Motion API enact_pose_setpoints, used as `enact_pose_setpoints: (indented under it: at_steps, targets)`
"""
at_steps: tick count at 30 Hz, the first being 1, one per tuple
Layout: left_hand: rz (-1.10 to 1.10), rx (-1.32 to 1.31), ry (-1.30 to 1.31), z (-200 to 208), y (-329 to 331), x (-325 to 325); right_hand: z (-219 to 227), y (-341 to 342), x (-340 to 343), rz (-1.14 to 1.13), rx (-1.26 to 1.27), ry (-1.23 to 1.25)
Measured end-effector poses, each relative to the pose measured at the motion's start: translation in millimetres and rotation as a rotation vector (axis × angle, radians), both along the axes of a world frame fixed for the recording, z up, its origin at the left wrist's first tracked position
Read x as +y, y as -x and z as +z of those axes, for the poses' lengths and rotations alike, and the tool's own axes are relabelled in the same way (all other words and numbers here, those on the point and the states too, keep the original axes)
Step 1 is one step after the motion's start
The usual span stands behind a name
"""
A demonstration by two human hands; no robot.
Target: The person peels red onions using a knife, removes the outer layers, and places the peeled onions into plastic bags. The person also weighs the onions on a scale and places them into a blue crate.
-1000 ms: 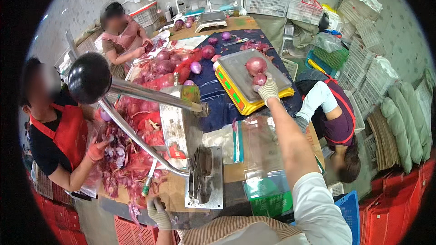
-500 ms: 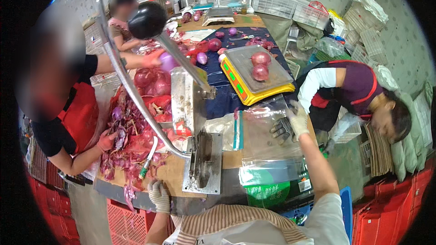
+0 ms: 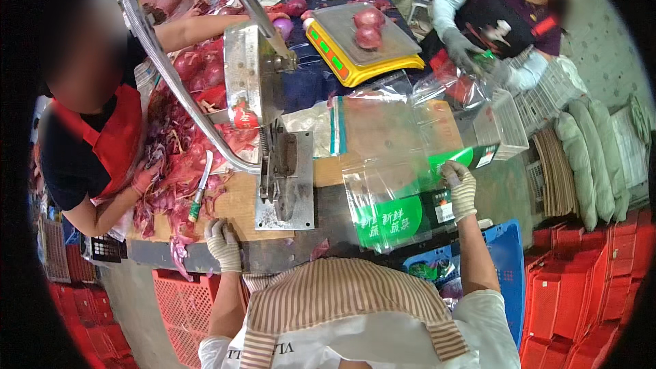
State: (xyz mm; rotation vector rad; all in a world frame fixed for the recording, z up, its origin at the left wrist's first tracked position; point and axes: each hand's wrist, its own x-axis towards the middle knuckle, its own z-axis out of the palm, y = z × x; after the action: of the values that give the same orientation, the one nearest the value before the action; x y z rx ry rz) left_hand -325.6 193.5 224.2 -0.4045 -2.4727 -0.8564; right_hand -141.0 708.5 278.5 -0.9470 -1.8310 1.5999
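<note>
My right hand [image 3: 460,191], in a striped work glove, pinches the printed edge of a clear plastic bag [image 3: 443,126] with a green patch. That bag lies askew over a stack of similar clear bags [image 3: 376,164] at the table's front. My left hand [image 3: 223,246], also gloved, rests on the front table edge with fingers extended and holds nothing. Between my hands stands a metal lever press [image 3: 283,178] on a bolted plate. Beyond the bags, a yellow scale [image 3: 365,48] carries two red onions [image 3: 369,27].
A green-handled knife [image 3: 200,188] lies among onion skins [image 3: 178,171] on the left. A co-worker in a red apron [image 3: 102,143] handles onions there. Across to the right, another person's gloved hands [image 3: 471,55] hold a clear bag. A blue crate [image 3: 502,260] stands by my right arm.
My right hand has drawn back toward me and now holds a bag's edge, shifted right off the stack. The co-worker on the right has straightened up with a bag. My view has tilted down.
</note>
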Motion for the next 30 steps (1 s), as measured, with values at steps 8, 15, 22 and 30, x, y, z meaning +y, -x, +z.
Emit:
enact_pose_setpoints:
  at_steps: [8,15,22,30]
  targets:
    - [-0.008,0.010,0.016,3.7,1.7,2.5,-14.3,-13.7,-31.9,0.088,-0.051,0.088]
    - [0.035,0.028,0.093,-3.4,4.1,-1.3,-9.7,-5.5,-42.1,0.196,-0.147,-0.034]
    - [0.065,0.008,0.107,-3.6,2.8,-0.3,-17.7,-7.3,-38.1,0.183,-0.124,-0.021]
    - [0.040,0.036,0.135,-3.0,4.1,1.5,-13.5,-11.8,-38.2,0.084,-0.050,0.006]
